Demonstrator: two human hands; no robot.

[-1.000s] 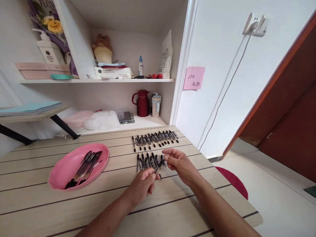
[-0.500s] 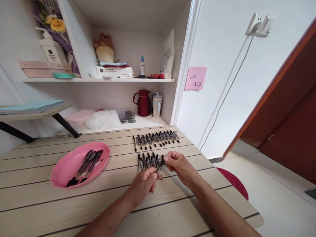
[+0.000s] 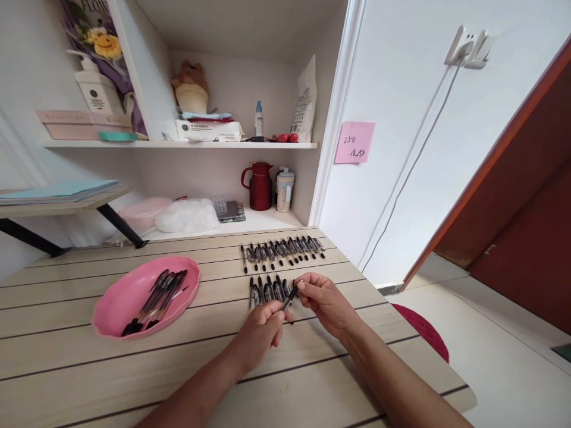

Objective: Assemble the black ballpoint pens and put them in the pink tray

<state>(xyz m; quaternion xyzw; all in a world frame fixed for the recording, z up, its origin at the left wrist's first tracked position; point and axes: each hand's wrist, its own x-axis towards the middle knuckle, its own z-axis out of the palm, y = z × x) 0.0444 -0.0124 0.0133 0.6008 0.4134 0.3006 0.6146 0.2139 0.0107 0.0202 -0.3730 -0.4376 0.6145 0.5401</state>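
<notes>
Cool, bright light washes the wall on my right; the upper cubby sits dimmer. My right forearm casts a soft shadow on the tabletop. Wide-angle distortion tilts the doorframe; my pen looks slightly soft.

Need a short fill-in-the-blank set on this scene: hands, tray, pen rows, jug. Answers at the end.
1. The left hand and the right hand are both on the same dark ____.
2. The oval tray holding a bunch of pens is coloured ____.
3. The pens on the table are laid out in ____ rows.
4. As seen in the picture, the dark red jug stands to the ____ of the pale tumbler.

Missing words: pen; pink; two; left.
</notes>
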